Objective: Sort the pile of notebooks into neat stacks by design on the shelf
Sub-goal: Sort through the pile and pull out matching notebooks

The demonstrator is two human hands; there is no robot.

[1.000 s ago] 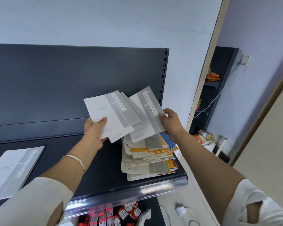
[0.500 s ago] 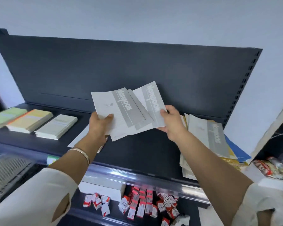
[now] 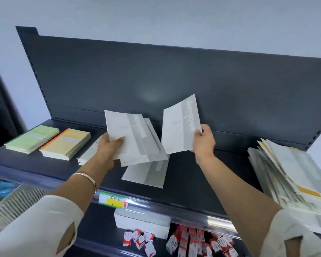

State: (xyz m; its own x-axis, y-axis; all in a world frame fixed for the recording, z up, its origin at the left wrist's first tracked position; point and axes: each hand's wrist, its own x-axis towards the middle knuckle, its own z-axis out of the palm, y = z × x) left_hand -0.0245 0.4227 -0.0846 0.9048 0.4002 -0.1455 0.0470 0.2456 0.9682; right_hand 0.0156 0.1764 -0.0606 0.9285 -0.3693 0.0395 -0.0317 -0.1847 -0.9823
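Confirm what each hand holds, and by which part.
Left hand grips a fan of grey notebooks at their lower-left edge, thumb on the cover. Right hand pinches a single grey notebook by its lower-right corner.

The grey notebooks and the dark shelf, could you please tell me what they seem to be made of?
Grey notebooks: seemingly thin paper with matte card covers; the one in the right hand curves and shows no gloss. Dark shelf: probably painted sheet metal, satin; its back panel carries a soft glare patch and punched slots along its edges.
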